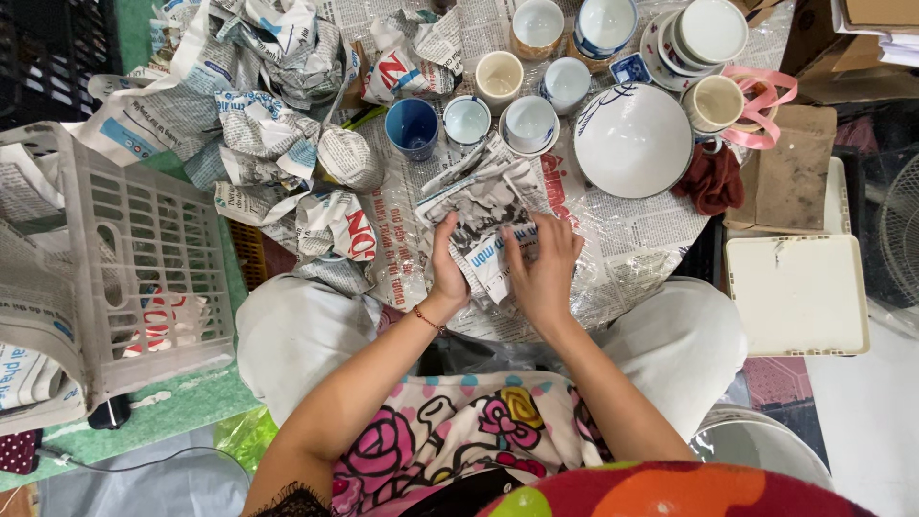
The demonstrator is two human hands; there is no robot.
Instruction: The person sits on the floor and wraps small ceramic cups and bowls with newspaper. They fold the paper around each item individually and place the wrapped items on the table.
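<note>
Both hands grip a bundle of crumpled newspaper over a small round table covered in newsprint and clear plastic. My left hand clasps the bundle's left side, with a red cord bracelet on that wrist. My right hand presses its right side, fingers spread over the paper. What is inside the bundle is hidden. Just beyond it stand a blue cup, several white cups and a large white bowl.
Crumpled newspaper balls pile up at the left. A grey plastic crate lined with newspaper lies tipped at the far left. A dark red cloth, pink ribbon, cardboard and a white square tray are at the right.
</note>
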